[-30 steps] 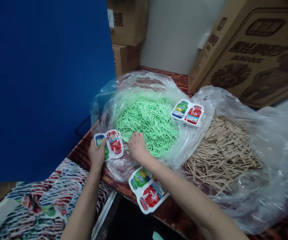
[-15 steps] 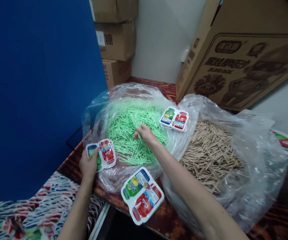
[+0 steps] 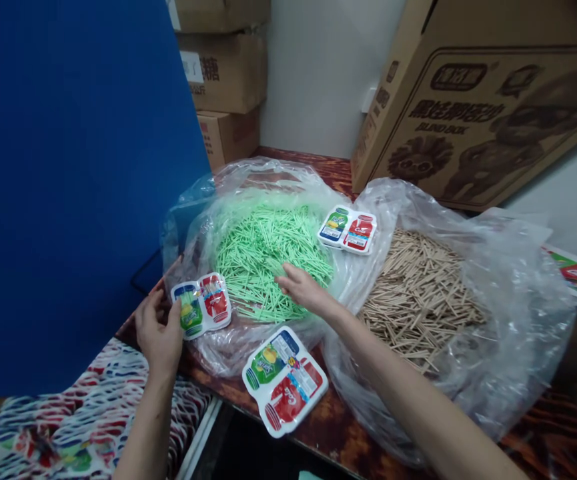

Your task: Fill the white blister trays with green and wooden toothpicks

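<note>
A pile of thin green sticks [image 3: 253,253] lies in an open clear plastic bag. My right hand [image 3: 302,288] is over the right part of that pile, its fingers drawn together on a few of the green sticks. At the bag's left edge lies a white two-part pack [image 3: 213,301] with a green Sprite-style half and a red Cola half. My left hand [image 3: 161,333] is beside this pack with fingers apart, the tips at its left edge. A second, similar pack [image 3: 285,381] sits at the table's front edge. Several more are stacked [image 3: 347,230] between the bags.
To the right, another plastic bag [image 3: 518,313] holds brown sticks [image 3: 418,300]. A large carton [image 3: 468,113] leans behind it. Stacked cartons [image 3: 231,73] stand at the back, and a blue panel [image 3: 78,200] blocks the left. Patterned net-like material [image 3: 88,413] lies below left.
My left hand has loosened from the pack and shifted left, its fingers spreading. My right hand has moved slightly down and right over the green sticks. The view has tilted a little.
</note>
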Motion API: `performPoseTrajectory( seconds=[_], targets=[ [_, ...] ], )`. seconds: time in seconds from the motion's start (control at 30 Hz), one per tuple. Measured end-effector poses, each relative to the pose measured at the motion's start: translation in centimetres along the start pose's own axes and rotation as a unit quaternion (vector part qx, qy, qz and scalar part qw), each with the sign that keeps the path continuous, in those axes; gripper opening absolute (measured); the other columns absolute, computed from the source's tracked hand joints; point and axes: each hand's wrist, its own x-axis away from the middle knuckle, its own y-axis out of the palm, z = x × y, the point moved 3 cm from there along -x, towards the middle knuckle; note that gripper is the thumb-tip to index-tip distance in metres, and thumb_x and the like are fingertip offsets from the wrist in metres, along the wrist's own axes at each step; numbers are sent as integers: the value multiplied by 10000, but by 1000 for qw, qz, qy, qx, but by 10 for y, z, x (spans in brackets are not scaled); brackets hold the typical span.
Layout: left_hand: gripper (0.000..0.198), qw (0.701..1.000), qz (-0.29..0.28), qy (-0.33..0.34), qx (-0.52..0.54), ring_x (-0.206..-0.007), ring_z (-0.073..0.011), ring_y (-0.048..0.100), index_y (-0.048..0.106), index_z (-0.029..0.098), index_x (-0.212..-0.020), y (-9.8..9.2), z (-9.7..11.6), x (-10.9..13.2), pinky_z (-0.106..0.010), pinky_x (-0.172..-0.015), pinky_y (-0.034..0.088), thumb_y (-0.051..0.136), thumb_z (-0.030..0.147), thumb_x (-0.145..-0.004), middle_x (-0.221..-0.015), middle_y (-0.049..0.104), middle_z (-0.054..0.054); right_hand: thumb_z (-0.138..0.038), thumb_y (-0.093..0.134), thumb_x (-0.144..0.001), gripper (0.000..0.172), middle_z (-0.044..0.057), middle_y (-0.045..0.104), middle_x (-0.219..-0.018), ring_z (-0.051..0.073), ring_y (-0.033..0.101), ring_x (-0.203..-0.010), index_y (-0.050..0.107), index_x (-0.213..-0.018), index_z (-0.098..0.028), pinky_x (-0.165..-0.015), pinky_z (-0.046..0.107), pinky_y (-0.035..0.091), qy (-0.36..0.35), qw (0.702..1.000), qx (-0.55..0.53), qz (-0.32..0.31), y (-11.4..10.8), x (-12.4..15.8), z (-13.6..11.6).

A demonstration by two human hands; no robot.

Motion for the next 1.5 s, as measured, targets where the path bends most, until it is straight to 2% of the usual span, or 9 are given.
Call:
performPoseTrajectory(
  seconds=[0.17, 0.33, 0.7, 0.87, 1.07, 1.13, 1.27, 1.4, 1.5],
  targets=[
    [348, 998, -10, 31, 45, -1051, -224, 592, 628, 181, -1101, 1, 20, 16, -334, -851, 525, 594, 380, -817, -1177, 571, -96, -61, 440, -860, 178, 61, 637, -897, 184, 610, -780, 528, -952, -186, -650, 269, 419, -97, 900, 420, -63, 35, 23, 5],
    [291, 993, -77, 45, 77, -1075, -218, 583, 638, 204, -1077, 16, 38, 33, -330, -861, 528, 593, 350, -829, -1202, 560, -86, -75, 391, -896, 203, 134, 629, -971, 231, 644, -836, 559, -992, -138, -640, 302, 468, -153, 806, 556, -132, 57, 9, 4],
    [241, 986, -114, 25, 116, -1067, -210, 589, 656, 193, -1024, 12, 37, 39, -302, -795, 547, 608, 316, -822, -1173, 587, -87, -72, 381, -889, 234, 168, 663, -922, 241, 642, -839, 602, -960, -101, -645, 310, 441, -183, 793, 553, -179, 55, -16, 4],
    [212, 985, -134, 36, 100, -998, -205, 611, 662, 184, -986, 8, 36, 42, -324, -816, 525, 585, 314, -838, -1073, 642, -73, -182, 482, -868, 128, 95, 666, -910, 209, 606, -830, 608, -864, -157, -657, 277, 379, -36, 942, 332, -36, 23, -34, -5],
    [199, 973, -184, 27, 135, -1022, -219, 600, 664, 185, -962, 20, 57, 56, -363, -886, 484, 569, 320, -851, -1038, 658, -70, -261, 445, -867, 217, -17, 553, -596, 118, 522, -564, 553, -704, -166, -558, 234, 399, 75, 992, 95, -30, 7, -9, -2],
    [209, 955, -234, -23, 181, -975, -220, 623, 660, 180, -960, 31, 67, 66, -374, -880, 488, 569, 332, -850, -1003, 672, -71, -331, 490, -850, 246, -13, 569, -606, 111, 542, -557, 543, -679, -162, -584, 246, 444, 105, 986, -106, -77, 12, 15, 4],
    [310, 900, -305, -93, 296, -1008, -225, 630, 580, 194, -1133, 57, 91, 90, -382, -884, 499, 548, 353, -869, -1119, 653, -94, -475, 686, -712, 351, -5, 599, -612, 117, 581, -520, 555, -699, -149, -561, 267, 476, 173, 897, -377, -150, 27, 56, 19],
    [466, 892, -340, -7, 296, -1244, -223, 490, 385, 243, -1372, 81, 121, 106, -408, -1024, 403, 472, 327, -921, -1407, 469, -107, -467, 750, -658, 377, -42, 562, -560, 85, 523, -443, 540, -710, -158, -472, 224, 432, 166, 889, -408, -129, 31, 68, 30],
    [396, 880, -399, 105, 237, -1282, -215, 449, 459, 229, -1332, 93, 140, 113, -415, -1074, 342, 422, 292, -943, -1371, 513, -97, -410, 781, -624, 360, -53, 536, -531, 79, 494, -440, 532, -708, -164, -471, 212, 406, 159, 894, -399, -128, 27, 72, 35]
  ],
)
